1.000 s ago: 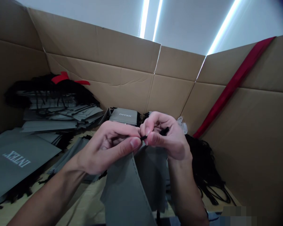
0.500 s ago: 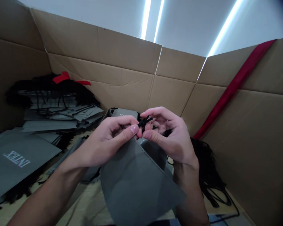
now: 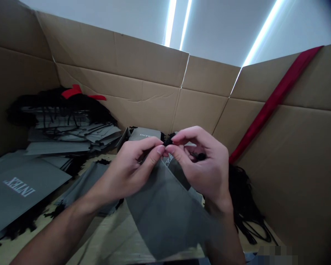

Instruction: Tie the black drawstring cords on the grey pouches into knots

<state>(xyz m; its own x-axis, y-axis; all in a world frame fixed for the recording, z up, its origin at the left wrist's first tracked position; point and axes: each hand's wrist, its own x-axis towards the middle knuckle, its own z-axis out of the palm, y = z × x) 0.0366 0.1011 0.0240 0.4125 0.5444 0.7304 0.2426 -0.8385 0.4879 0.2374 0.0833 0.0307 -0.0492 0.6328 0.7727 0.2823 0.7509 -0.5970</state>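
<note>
A grey pouch (image 3: 165, 209) hangs below my hands, its upper corner up at my fingertips. My left hand (image 3: 138, 165) pinches a black drawstring cord (image 3: 168, 140) where it leaves that corner. From the other side, my right hand (image 3: 204, 165) has thumb and forefinger closed on the same cord, fingertips nearly touching the left ones. A dark cord end shows inside my curled right fingers. The cord's exact shape between the fingertips is too small and dark to make out.
Cardboard walls (image 3: 127, 81) enclose the work surface. At left lie a grey INTEX pouch (image 3: 38, 187) and a tall pouch stack (image 3: 66, 125) with black cords and a red strip (image 3: 73, 91). Loose black cords (image 3: 245, 202) lie at right, below a dark red ribbon (image 3: 276, 103).
My right fingertips have closed on the cord, and its loose ends no longer stick out between my hands. The hanging pouch has swung slightly to the right.
</note>
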